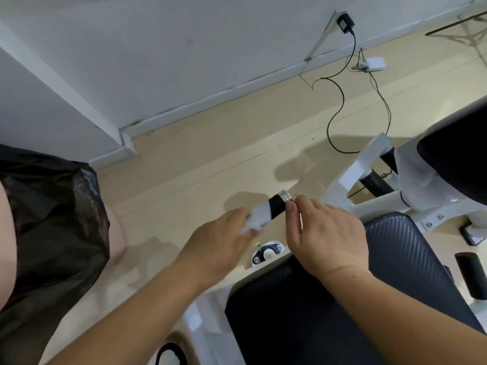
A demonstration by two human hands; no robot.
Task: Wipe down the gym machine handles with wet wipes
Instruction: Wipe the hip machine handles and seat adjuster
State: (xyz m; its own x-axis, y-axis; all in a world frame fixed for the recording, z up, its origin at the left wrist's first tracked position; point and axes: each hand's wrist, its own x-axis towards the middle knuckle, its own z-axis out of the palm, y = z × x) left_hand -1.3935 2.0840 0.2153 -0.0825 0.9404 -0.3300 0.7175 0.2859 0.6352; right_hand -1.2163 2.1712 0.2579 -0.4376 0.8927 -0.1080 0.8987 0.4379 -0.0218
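Note:
A black machine handle point(277, 205) with a silver end cap points up toward the far right, above the floor. A white wet wipe point(259, 218) is wrapped around its lower part, and my left hand point(224, 242) is closed on the wipe and the handle. My right hand point(324, 238) sits just right of the handle, with thumb and forefinger touching the black grip near the cap. The handle's lower end is hidden under the wipe and my left hand.
A black padded seat point(329, 299) fills the lower right. The white machine frame point(369, 204) and another black pad point(458, 159) stand at right. A black plastic bag point(52, 219) hangs at left. Cables and a charger point(373, 65) lie on the floor by the wall.

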